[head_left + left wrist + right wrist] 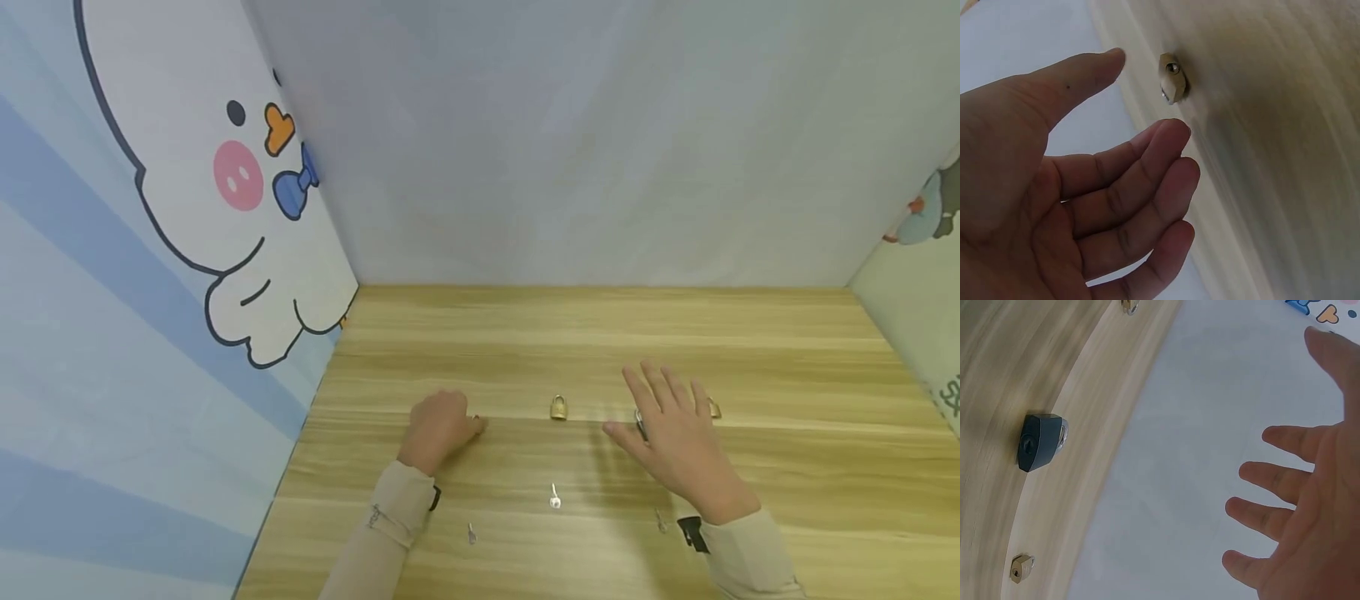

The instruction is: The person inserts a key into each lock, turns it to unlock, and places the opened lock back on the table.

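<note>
Fingers [1175,181] of the bare left hand [438,429] loosely bent, thumb spread away from them; hand sits left of the middle padlock [558,411], a small brass body with a silver-coloured shackle, used here as landmark. Beige sleeve [386,517] behind that hand, nearer the wearer than the landmark. Small silver-coloured metal key [472,534] next, left of the landmark and nearer the wearer. Small brass left padlock [1171,78], keyhole showing, also left of the landmark; mostly hidden by the hand in the head view, apart from the fingertips in the left-wrist view. Second silver-coloured key [555,501] on the landmark's wearer side, almost in line with it. Landmark itself lies on the yellow-brown wood-grain table [525,333]. Dark grey padlock [1041,440] with silver-coloured shackle to its right, partly covered in the head view. Third metal key [661,522] right of the landmark, toward the wearer, in shadow. Right hand [678,446] held above the table, right of the landmark: fingers straight, fanned, holding nothing. Black wrist strap [693,534] behind it. Farthest right of the landmark, another small brass padlock [1021,569], keyhole visible.
</note>
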A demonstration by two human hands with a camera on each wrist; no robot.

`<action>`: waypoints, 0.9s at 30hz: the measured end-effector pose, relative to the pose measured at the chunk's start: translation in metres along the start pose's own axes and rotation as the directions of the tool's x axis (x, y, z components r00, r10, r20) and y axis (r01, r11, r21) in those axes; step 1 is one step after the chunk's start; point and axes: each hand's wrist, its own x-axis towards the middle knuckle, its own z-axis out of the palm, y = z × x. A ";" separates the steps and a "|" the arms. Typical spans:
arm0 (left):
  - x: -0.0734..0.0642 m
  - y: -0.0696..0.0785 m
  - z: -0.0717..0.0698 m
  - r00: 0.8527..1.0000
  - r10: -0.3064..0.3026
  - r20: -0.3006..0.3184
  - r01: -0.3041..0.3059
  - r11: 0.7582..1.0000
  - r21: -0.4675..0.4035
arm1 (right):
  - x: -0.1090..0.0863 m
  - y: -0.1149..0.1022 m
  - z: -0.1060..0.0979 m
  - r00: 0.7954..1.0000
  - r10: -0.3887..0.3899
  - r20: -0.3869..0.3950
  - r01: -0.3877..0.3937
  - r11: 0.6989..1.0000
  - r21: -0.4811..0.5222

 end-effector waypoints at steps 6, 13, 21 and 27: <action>0.007 0.001 0.007 0.999 -0.018 0.027 0.017 1.000 0.015 | -0.001 -0.001 0.003 1.000 0.002 0.006 -0.002 1.000 -0.006; 0.010 0.002 0.010 0.999 -0.013 0.033 0.011 0.999 0.037 | -0.002 -0.004 0.005 1.000 -0.004 0.014 0.004 1.000 -0.016; 0.008 0.001 0.008 0.999 0.001 0.036 -0.002 1.000 0.029 | -0.001 -0.009 0.008 1.000 -0.026 0.011 0.026 0.999 -0.018; 0.005 0.002 0.001 1.000 0.013 -0.007 -0.013 1.000 0.009 | -0.001 -0.019 0.018 0.998 -0.056 -0.043 0.053 0.997 -0.061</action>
